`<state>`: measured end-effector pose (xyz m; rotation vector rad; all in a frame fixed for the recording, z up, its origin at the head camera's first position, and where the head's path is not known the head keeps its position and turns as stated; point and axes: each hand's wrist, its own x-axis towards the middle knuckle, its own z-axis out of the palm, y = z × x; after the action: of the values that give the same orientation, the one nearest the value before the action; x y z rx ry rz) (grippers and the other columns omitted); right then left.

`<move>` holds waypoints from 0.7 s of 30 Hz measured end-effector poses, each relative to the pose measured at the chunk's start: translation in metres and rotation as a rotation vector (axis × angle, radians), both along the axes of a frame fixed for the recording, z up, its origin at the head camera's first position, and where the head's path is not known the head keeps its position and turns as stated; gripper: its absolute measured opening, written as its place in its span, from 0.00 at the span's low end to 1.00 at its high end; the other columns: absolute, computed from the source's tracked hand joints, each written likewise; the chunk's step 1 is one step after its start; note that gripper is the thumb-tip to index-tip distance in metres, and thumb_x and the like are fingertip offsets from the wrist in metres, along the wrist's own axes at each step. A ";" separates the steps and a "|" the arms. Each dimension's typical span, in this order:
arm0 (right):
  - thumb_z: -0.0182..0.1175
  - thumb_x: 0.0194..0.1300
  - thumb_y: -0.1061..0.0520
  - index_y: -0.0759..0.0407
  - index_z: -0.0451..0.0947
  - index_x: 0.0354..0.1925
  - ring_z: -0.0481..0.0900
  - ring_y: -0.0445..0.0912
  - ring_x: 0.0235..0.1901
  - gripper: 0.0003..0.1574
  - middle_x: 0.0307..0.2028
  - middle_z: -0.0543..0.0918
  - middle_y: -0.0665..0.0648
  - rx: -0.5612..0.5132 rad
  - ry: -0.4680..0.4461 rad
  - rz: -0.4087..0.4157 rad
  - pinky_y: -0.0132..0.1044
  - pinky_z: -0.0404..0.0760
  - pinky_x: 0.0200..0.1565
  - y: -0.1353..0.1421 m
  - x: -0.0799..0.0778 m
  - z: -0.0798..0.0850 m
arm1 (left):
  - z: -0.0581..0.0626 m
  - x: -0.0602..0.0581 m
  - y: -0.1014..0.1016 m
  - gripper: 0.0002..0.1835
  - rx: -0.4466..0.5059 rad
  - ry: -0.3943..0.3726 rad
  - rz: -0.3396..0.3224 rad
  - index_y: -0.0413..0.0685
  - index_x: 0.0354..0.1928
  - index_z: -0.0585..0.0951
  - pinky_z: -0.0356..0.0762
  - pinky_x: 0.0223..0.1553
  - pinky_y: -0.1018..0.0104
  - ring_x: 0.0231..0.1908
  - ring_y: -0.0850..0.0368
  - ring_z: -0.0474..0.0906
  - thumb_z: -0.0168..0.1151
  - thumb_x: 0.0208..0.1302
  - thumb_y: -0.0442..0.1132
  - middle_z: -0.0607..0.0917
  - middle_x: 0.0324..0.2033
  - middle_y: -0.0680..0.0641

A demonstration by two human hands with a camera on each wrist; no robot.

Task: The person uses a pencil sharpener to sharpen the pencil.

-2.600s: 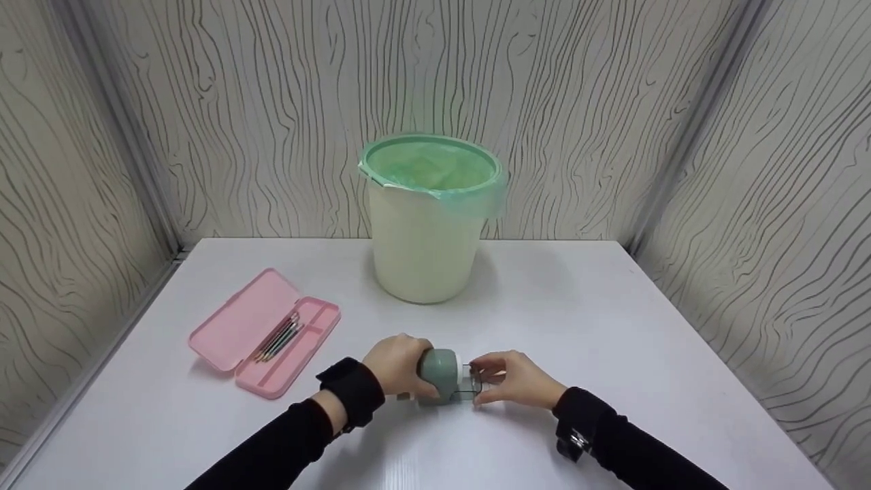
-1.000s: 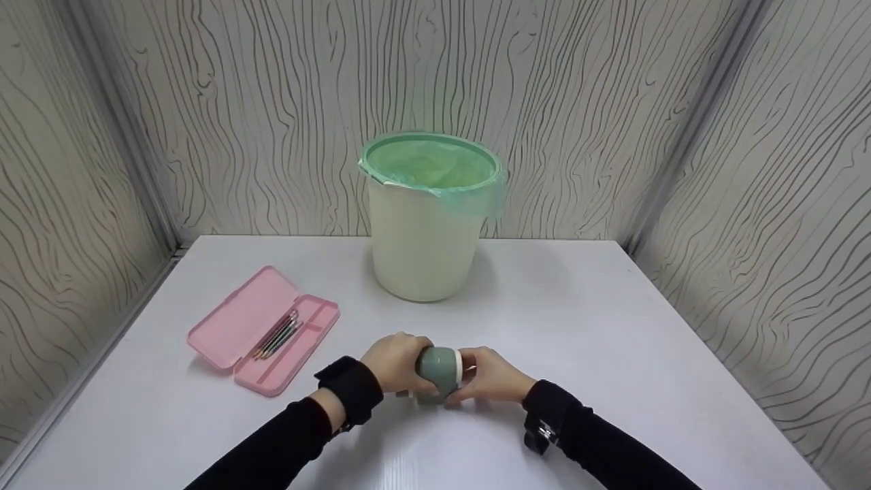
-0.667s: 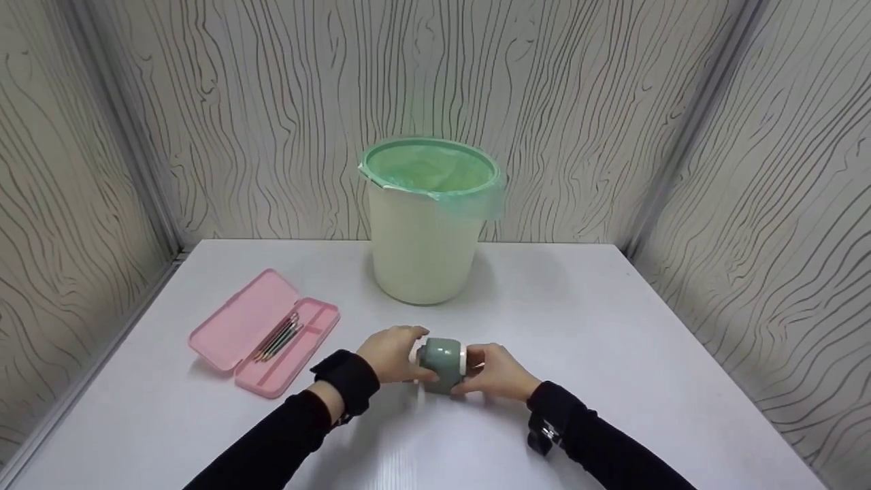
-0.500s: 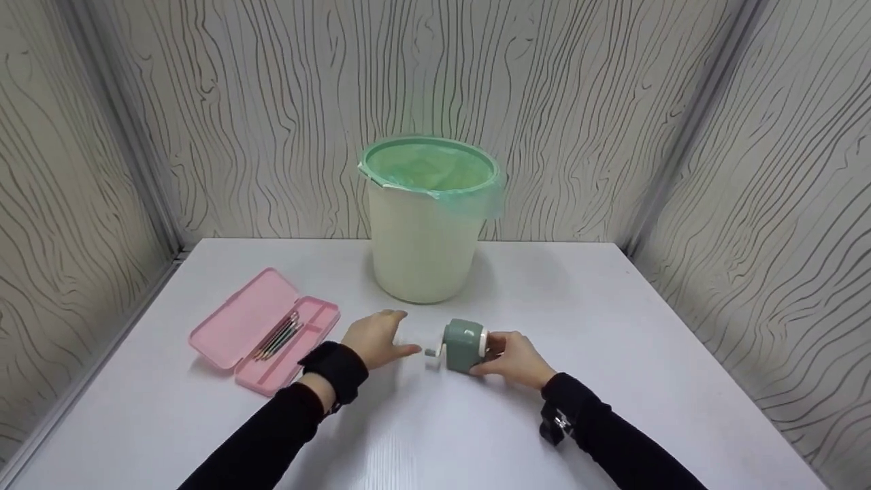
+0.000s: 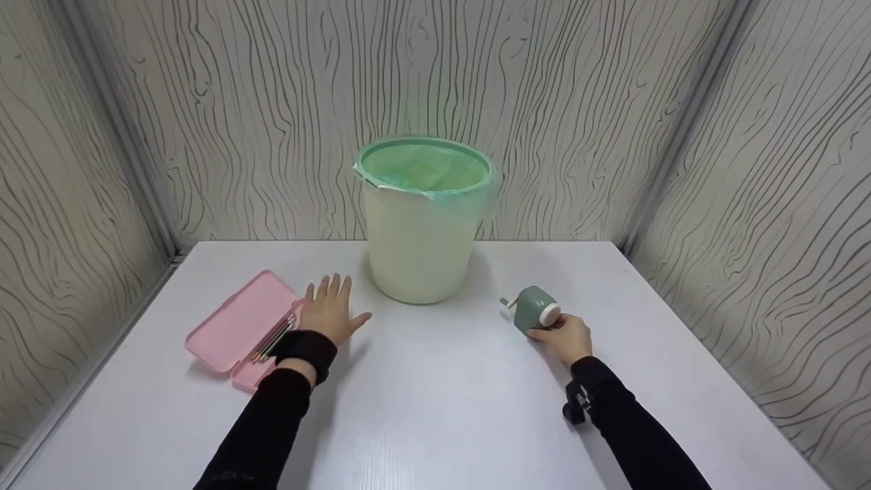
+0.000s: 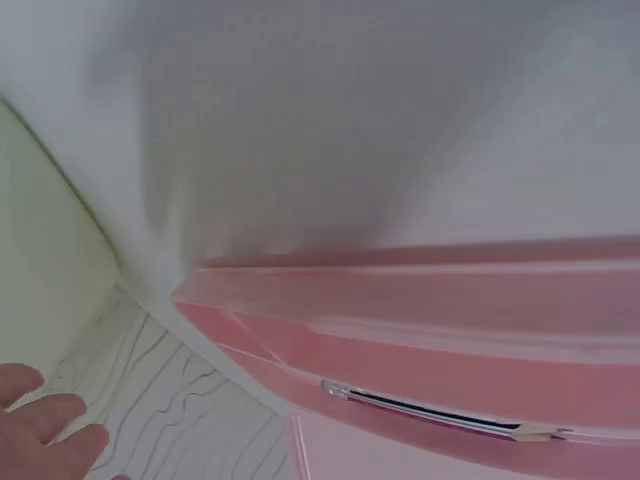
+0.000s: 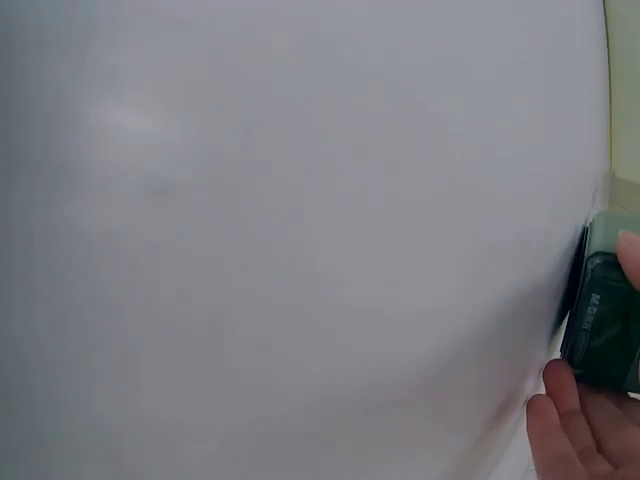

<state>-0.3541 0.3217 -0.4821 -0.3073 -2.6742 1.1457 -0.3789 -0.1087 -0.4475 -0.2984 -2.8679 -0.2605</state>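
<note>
A green crank pencil sharpener [image 5: 534, 309] with a white round front and a small crank on its left side is at the right of the bin. My right hand [image 5: 568, 339] grips it from the near side, thumb and fingers at its white end. In the right wrist view, the sharpener's dark, lettered side [image 7: 603, 320] shows beside the fingertips. My left hand [image 5: 326, 316], fingers spread, is over the right edge of the open pink pencil case [image 5: 238, 320] and holds nothing. Several pencils [image 5: 272, 340] lie in the case, partly hidden by the left wrist strap.
A pale bin [image 5: 420, 245] lined with a green bag stands at the middle back of the white table [image 5: 435, 408]. Wood-grain panels [image 5: 272, 122] enclose the table at the back and both sides.
My left hand has let go of the sharpener and moved left to the pencil case, its fingers spreading. The right hand has carried the sharpener to the right and farther back.
</note>
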 end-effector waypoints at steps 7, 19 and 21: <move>0.73 0.59 0.52 0.79 0.76 0.54 0.82 0.70 0.56 0.36 0.55 0.82 0.79 0.004 -0.020 -0.183 0.60 0.77 0.61 0.015 0.002 0.000 | -0.003 -0.009 -0.005 0.48 -0.025 -0.025 0.058 0.42 0.78 0.62 0.48 0.79 0.37 0.79 0.36 0.56 0.59 0.67 0.67 0.63 0.78 0.35; 0.70 0.60 0.44 0.76 0.73 0.55 0.76 0.73 0.58 0.41 0.58 0.79 0.79 0.019 -0.071 -0.369 0.65 0.71 0.60 0.020 0.009 -0.001 | -0.001 -0.012 -0.008 0.47 -0.019 -0.043 0.088 0.49 0.79 0.60 0.44 0.79 0.36 0.80 0.38 0.53 0.55 0.68 0.69 0.60 0.79 0.38; 0.69 0.61 0.44 0.76 0.69 0.61 0.72 0.73 0.60 0.45 0.61 0.76 0.79 0.024 -0.085 -0.367 0.66 0.68 0.63 0.020 0.009 0.000 | 0.000 -0.012 -0.009 0.47 -0.020 -0.046 0.086 0.49 0.80 0.59 0.44 0.79 0.36 0.80 0.38 0.53 0.55 0.68 0.69 0.60 0.79 0.38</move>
<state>-0.3455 0.3415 -0.4824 -0.8191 -2.5507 1.0044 -0.3914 -0.1172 -0.4473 -0.1748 -2.9209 -0.2257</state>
